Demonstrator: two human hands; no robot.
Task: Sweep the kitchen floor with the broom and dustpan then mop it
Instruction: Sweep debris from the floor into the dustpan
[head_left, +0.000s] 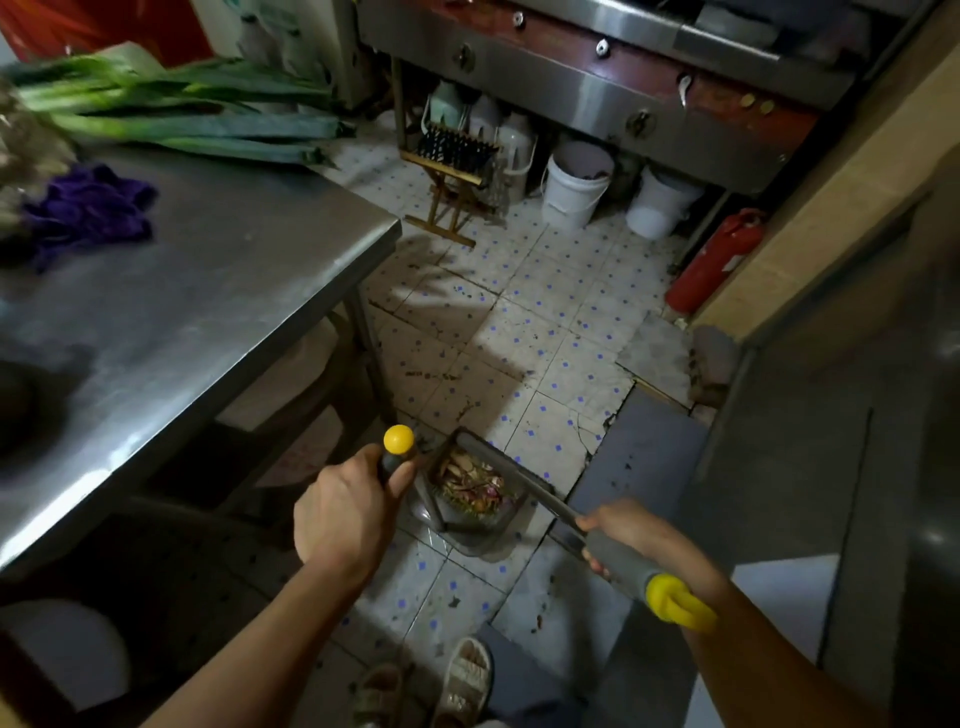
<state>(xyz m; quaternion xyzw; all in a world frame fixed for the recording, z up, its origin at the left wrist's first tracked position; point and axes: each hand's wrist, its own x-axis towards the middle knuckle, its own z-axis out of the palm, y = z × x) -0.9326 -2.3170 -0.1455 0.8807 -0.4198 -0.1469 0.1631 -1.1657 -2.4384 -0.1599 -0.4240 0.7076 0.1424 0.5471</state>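
Your left hand (343, 512), right hand (631, 530): bare, no rings, no watch. Forearms uncovered, sleeves out of view. Feet in pale open-toed sandals (462, 680).

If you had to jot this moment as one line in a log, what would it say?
step: sweeping | left hand: holds yellow-tipped handle | right hand: holds grey handle | dustpan: holds scraps, over floor | mopping: not begun

Single head-worn wide-angle view; looks forward and steeply down from standing height; the hands (353, 514) sit close at bottom centre; tiled floor (545, 322) fills the middle; steel worktop (208, 291) left; stove front (597, 93) farthest, at top.
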